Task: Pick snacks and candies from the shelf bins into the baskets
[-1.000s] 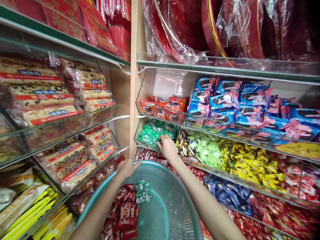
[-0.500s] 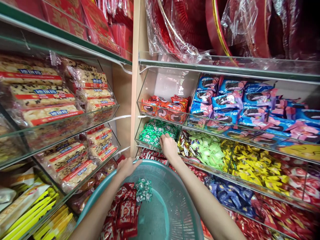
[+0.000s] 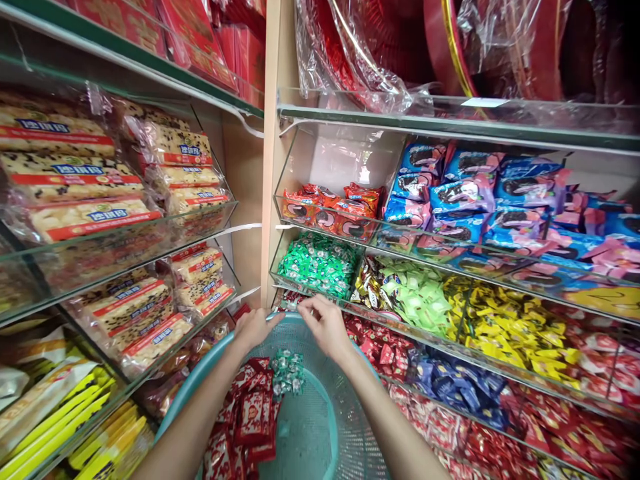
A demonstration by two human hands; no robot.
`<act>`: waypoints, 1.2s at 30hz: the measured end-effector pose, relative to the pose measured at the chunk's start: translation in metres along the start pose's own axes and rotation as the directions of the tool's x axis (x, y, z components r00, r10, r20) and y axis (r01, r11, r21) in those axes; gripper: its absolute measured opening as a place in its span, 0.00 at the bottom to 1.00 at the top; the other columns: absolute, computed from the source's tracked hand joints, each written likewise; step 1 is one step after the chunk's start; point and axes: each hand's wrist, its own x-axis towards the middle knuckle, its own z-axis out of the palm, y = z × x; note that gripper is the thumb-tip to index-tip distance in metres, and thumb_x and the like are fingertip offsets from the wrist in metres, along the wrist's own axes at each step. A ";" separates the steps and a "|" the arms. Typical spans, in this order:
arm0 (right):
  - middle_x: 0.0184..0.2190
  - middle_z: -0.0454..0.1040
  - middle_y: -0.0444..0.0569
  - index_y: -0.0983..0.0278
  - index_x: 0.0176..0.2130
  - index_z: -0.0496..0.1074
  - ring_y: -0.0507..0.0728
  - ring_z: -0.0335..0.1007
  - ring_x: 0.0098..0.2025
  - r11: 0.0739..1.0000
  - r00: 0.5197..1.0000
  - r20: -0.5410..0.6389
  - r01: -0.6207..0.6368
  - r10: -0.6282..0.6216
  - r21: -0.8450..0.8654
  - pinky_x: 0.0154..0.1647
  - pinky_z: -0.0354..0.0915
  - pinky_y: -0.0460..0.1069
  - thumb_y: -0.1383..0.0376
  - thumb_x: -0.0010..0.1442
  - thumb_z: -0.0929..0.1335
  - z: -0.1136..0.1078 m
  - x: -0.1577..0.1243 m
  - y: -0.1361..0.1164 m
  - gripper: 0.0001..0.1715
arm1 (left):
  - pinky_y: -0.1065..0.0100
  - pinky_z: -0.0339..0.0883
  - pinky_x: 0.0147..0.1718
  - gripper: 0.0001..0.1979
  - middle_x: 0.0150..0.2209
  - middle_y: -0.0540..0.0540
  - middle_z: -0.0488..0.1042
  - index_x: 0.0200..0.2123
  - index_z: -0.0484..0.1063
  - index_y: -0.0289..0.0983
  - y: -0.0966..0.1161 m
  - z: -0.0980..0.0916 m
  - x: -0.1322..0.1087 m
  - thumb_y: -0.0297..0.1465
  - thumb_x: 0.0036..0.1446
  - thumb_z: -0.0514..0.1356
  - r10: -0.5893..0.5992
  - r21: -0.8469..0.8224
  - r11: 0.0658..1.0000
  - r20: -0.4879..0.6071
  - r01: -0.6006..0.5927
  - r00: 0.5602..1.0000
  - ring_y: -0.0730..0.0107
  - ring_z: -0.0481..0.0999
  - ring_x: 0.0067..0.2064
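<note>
A teal plastic basket tilts below me, holding red packets on its left side and a small heap of green-wrapped candies. My left hand grips the basket's far rim, thumb laid along it. Over the same rim, a little to the right, is my right hand, fingers curled downward; whether anything small is between them is hidden. Just beyond it, green candies fill a clear shelf bin.
Right shelves hold red snacks, blue packs, light green candies, yellow candies and dark blue ones. Wrapped bars fill the left shelves. A wooden post stands between, and glass shelf edges jut out.
My right hand has come back from the green candy bin, down and toward me, to above the basket's rim. My left hand stays on the rim. The view has shifted slightly.
</note>
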 end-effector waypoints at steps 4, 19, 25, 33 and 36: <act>0.24 0.70 0.43 0.66 0.29 0.73 0.49 0.61 0.27 0.966 0.957 0.220 -0.223 0.192 0.130 0.29 0.55 0.44 0.65 0.58 0.65 0.028 -0.026 0.031 0.09 | 0.56 0.68 0.41 0.33 0.42 0.35 0.79 0.44 0.75 0.41 0.002 0.001 -0.001 0.55 0.56 0.40 0.000 0.017 1.000 0.020 0.000 1.000 0.46 0.76 0.46; 0.20 0.71 0.42 0.67 0.23 0.73 0.48 0.61 0.24 0.821 0.594 0.677 -0.570 0.435 -0.027 0.26 0.58 0.43 0.71 0.47 0.67 0.052 -0.066 0.096 0.05 | 0.56 0.67 0.42 0.36 0.42 0.35 0.79 0.45 0.75 0.41 0.004 0.009 -0.001 0.57 0.54 0.40 0.009 0.010 1.000 0.029 -0.009 1.000 0.47 0.76 0.46; 0.17 0.65 0.39 0.67 0.23 0.73 0.47 0.54 0.21 0.824 0.609 0.618 -0.555 0.497 -0.114 0.22 0.52 0.43 0.68 0.48 0.69 0.058 -0.070 0.096 0.05 | 0.56 0.67 0.43 0.34 0.43 0.35 0.78 0.46 0.74 0.41 0.001 0.010 -0.001 0.56 0.55 0.41 0.002 0.002 1.000 0.041 -0.002 0.999 0.47 0.76 0.47; 0.23 0.70 0.42 0.65 0.27 0.74 0.50 0.60 0.28 0.889 0.799 0.390 -0.425 0.458 -0.173 0.28 0.53 0.44 0.63 0.51 0.70 0.042 -0.054 0.070 0.06 | 0.57 0.67 0.43 0.33 0.43 0.35 0.78 0.46 0.74 0.41 0.002 0.008 0.001 0.55 0.55 0.41 0.003 0.007 1.000 0.032 -0.004 0.999 0.47 0.75 0.47; 0.21 0.69 0.41 0.65 0.26 0.74 0.49 0.60 0.25 0.942 0.868 0.370 -0.326 0.333 -0.081 0.27 0.53 0.44 0.62 0.54 0.69 0.022 -0.033 0.041 0.09 | 0.57 0.67 0.42 0.34 0.43 0.35 0.78 0.47 0.74 0.41 0.003 0.006 0.002 0.56 0.55 0.42 0.001 0.002 1.000 0.031 -0.001 1.000 0.47 0.75 0.47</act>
